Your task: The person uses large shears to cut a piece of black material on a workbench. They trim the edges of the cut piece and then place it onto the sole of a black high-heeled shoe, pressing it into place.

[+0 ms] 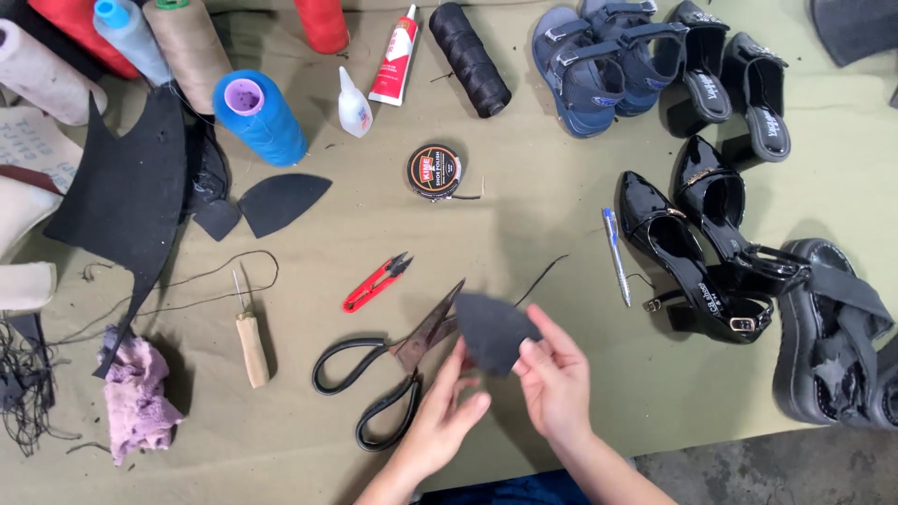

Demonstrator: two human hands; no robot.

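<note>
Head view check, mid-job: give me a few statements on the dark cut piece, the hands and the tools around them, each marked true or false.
1. Both hands hold the dark leaf-shaped piece. True: the right hand pinches its lower edge, and the left hand touches it from the left.
2. The big black-handled scissors lie on the cloth by the left hand. True.
3. The red thread snips are in the right hand. False: they lie free above the scissors.
4. The pen lies among the thread spools. False: it lies beside the glossy black heeled shoes.
5. The wooden-handled awl lies left of the scissors. True.
</note>
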